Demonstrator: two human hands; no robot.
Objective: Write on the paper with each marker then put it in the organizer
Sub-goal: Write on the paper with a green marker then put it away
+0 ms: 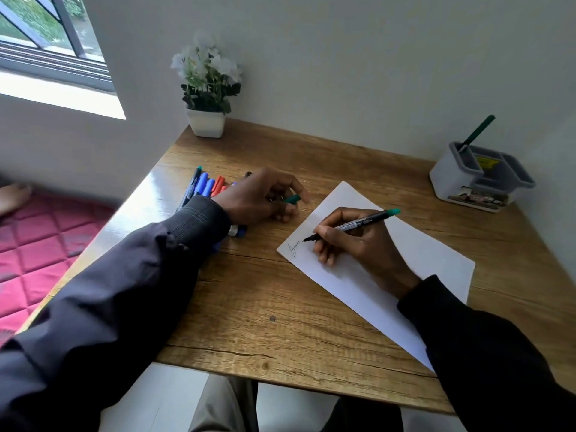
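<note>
Home study corner: wooden desk [280, 307], potted flowers [207, 85], window [46, 35].

white sheet of paper [389, 275], flat and askew on the wooden table [265, 307], short dark scribble [294, 247] near its left corner. uncapped black marker [349, 226], teal-ended, slanted in the right hand [352, 244], tip at the paper beside the scribble. teal cap [293, 199] pinched in the left hand [261, 198]. blue-, red- and teal-capped markers [205, 185] bunched flat at left. white organizer [452, 182] with grey compartments at far right, green marker [478, 130] leaning in its back-left compartment.

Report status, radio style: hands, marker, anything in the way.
Right hand grips marker, tip on paper. Left hand holds green cap. Organizer holds one green pen; nothing blocking.
</note>
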